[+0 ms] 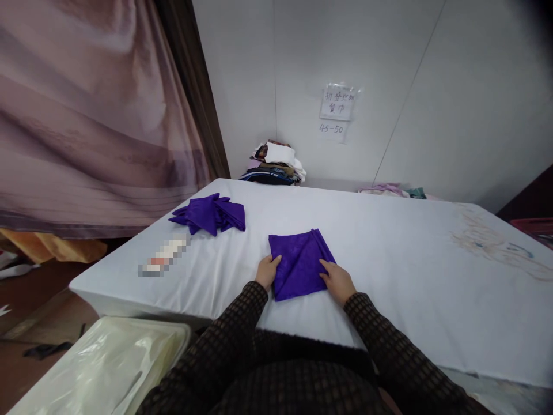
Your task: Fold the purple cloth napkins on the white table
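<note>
Left hand grips the left edge of a purple, roughly square folded cloth; right hand holds its right side between thumb and fingers. The cloth lies near the front edge of a long table under white fabric. Step in hand, judged: folding or squaring up; next move likely calls for even edges and a flattened diagonal ridge. Farther left: a loose heap of purple cloths. Behind, by the wall: a mixed-colour fabric stack.
</note>
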`<state>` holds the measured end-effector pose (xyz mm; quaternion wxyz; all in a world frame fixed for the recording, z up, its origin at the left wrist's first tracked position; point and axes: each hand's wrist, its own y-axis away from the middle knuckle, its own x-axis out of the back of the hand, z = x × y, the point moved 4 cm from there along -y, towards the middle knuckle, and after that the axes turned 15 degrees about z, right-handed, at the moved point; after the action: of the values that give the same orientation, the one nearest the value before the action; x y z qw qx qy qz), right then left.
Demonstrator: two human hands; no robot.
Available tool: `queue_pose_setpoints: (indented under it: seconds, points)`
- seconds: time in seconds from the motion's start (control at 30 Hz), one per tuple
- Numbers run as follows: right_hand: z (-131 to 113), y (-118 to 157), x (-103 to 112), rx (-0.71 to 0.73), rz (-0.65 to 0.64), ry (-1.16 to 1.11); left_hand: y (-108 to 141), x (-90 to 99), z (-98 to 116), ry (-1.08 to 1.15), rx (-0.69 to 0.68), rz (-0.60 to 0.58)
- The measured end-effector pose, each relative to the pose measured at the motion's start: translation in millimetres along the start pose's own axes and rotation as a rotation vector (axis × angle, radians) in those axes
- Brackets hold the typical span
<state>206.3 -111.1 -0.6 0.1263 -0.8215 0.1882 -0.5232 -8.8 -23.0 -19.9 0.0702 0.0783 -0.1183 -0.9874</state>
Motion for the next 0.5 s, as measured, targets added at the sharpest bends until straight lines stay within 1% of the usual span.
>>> queue_pose_setpoints:
  seconds: [0.1,0.17,0.2,0.23,0.3,0.37,0.43,0.5]
  points:
    - [11.1,-4.1,11.3,-0.028,0.134,-0.176,-3.3,2.6,-1.3,0.023,0.025,0.033]
    - [22.3,-8.3,25.5,-0.064,0.236,-0.309,-5.1,3.5,-2.3,0.02,0.058,0.054]
    - [29.1,-10.1,33.6,-0.11,0.279,-0.381,-5.6,3.8,-2.3,0.016,0.069,0.064]
    - [36.7,-11.2,41.8,-0.184,0.313,-0.459,-5.9,4.0,-1.7,0.015,0.073,0.074]
    - [52.7,-9.9,57.4,-0.387,0.355,-0.643,-5.2,4.5,1.0,0.03,0.066,0.094]
    - [66.7,-2.9,71.5,-0.584,0.389,-0.834,-2.6,5.0,4.3,0.038,0.065,0.106]
    - [77.7,8.0,83.8,-0.7,0.43,-0.992,1.5,5.9,7.7,0.023,0.071,0.117]
    - [87.5,20.8,92.4,-0.765,0.463,-1.096,6.1,6.4,11.3,0.005,0.079,0.117]
